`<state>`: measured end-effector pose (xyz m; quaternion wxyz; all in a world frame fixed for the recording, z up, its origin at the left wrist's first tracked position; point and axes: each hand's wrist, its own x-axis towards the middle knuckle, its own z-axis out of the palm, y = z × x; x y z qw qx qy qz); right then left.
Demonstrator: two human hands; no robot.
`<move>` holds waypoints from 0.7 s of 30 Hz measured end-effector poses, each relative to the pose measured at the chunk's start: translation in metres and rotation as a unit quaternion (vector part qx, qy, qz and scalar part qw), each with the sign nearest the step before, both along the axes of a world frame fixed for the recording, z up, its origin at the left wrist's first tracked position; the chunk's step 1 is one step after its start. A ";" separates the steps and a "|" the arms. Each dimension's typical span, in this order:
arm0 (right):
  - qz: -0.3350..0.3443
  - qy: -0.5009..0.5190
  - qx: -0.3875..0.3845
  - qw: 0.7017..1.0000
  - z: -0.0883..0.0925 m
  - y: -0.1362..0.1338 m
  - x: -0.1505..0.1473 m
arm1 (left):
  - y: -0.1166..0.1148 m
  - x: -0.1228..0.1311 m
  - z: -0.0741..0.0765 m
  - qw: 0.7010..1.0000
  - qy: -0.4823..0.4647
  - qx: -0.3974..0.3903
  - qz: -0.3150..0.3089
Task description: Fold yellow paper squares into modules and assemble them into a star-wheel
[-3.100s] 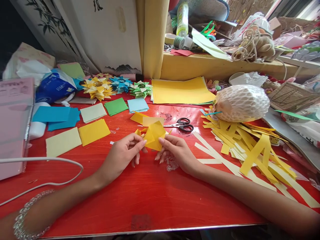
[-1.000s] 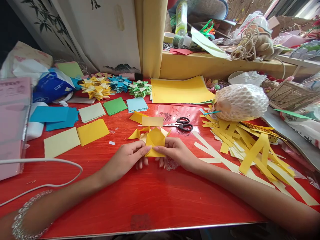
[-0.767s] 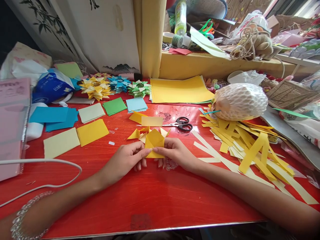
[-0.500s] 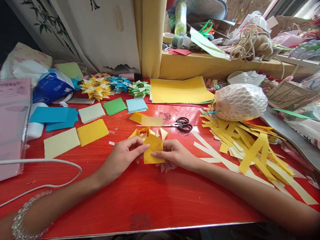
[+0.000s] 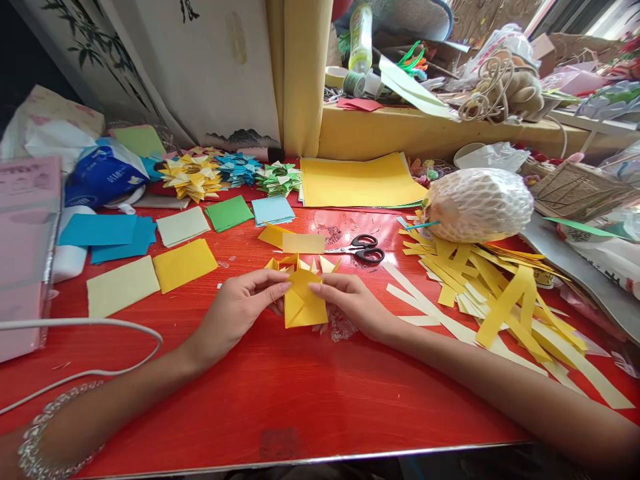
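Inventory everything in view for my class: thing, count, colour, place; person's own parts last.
folded paper: one, yellow, centre
folded pieces: several, yellow and cream, behind it
slips: two, yellow and cream, farther back
scissors: one, black handles, beside the slips
paper rectangles: several, blue, green, cream, yellow, left
pointed rings: at least three, yellow, blue, green, back
large sheets: one stack, yellow topmost, back
strips: many, yellow and cream, right
netted bundle: one, white, back right
packet: one, blue, left
cable: one, white, front left
table: one, red, underneath
curtain: one, white, back left
clutter: uncountable, mixed colours, mostly upper right
bracelet: one, clear, lower left
left hand: one, bare, folded paper's left side
right hand: one, bare, folded paper's right side
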<state>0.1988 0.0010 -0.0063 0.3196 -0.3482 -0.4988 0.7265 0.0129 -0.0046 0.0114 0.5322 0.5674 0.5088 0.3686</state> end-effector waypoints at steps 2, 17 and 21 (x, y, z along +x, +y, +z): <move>-0.033 0.020 0.003 0.999 -0.002 0.000 -0.001 | -0.001 0.000 0.002 1.000 0.002 -0.002 0.003; -0.119 -0.006 0.109 0.987 -0.008 0.003 0.002 | -0.001 -0.002 0.001 0.999 -0.032 -0.022 0.004; -0.124 -0.038 0.124 0.984 -0.005 0.001 0.002 | -0.002 -0.003 0.002 1.000 -0.021 -0.016 -0.009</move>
